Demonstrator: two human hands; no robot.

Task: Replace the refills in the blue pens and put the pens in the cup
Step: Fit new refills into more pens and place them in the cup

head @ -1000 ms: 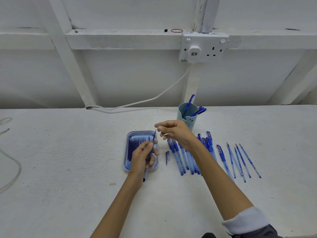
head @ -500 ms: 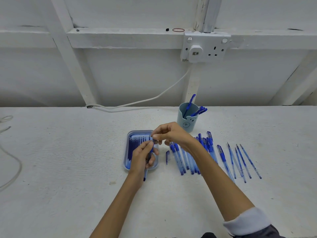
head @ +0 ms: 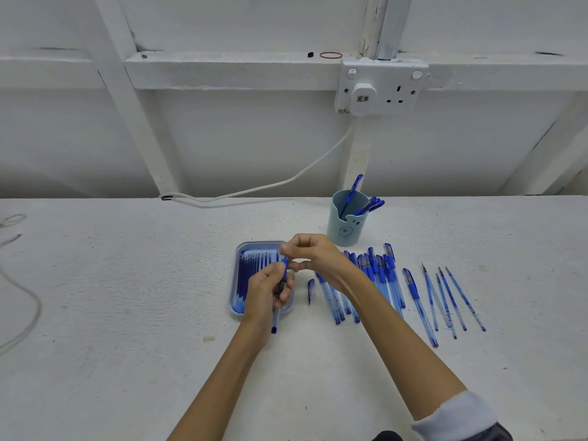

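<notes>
A person's left hand (head: 265, 291) grips a blue pen (head: 275, 317) over the refill tray (head: 234, 281), while the right hand (head: 315, 259) pinches its upper end. More loose pens (head: 377, 275) lie beside the tray; the cup (head: 346, 232) behind them holds several.

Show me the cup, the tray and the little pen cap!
cup (head: 345, 232): head view, its front wall.
tray (head: 234, 281): head view, its left rim.
pen cap (head: 311, 289): head view, its middle.
</notes>
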